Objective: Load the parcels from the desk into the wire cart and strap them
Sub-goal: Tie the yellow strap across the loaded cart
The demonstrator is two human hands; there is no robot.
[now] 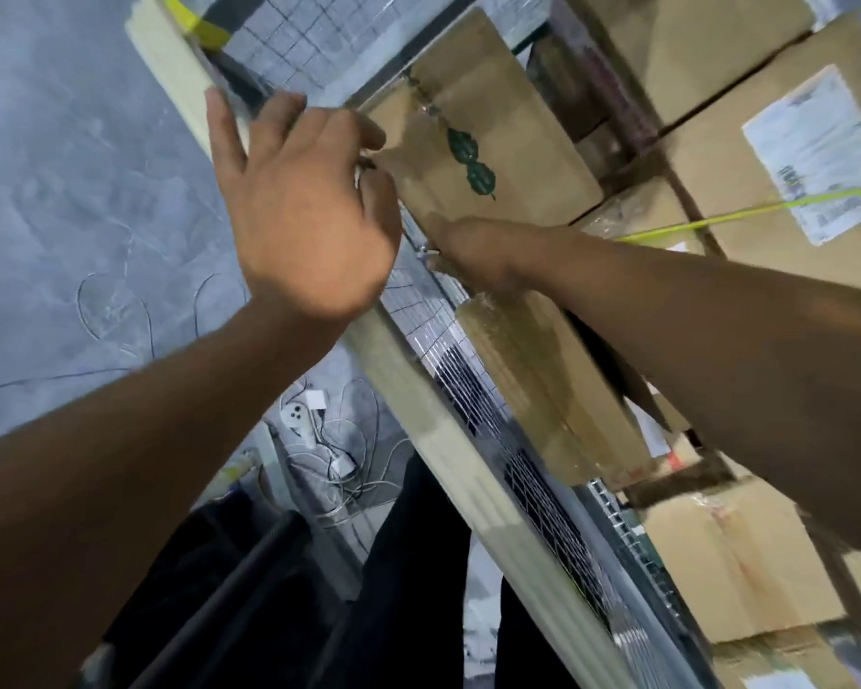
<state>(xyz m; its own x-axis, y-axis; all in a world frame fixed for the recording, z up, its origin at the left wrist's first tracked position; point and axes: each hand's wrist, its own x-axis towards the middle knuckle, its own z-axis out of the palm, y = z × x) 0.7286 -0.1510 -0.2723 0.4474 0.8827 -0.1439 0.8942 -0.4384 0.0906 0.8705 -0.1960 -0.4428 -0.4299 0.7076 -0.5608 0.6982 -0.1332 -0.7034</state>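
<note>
Left hand [304,201]: fingers straight, spread, tips against the green-marked parcel [488,141] and pale rail [398,390]. Right hand [468,256] at wire cart [443,340] mesh below that parcel; grip blurred, cannot tell. Yellow strap [717,220] crosses 1 labelled parcel [707,181] inside. Cables [339,455] on floor.

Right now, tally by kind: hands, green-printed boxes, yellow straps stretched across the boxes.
Hands: 2, left hand and right hand
green-printed box: 1
yellow strap: 1
Total: 4
</note>
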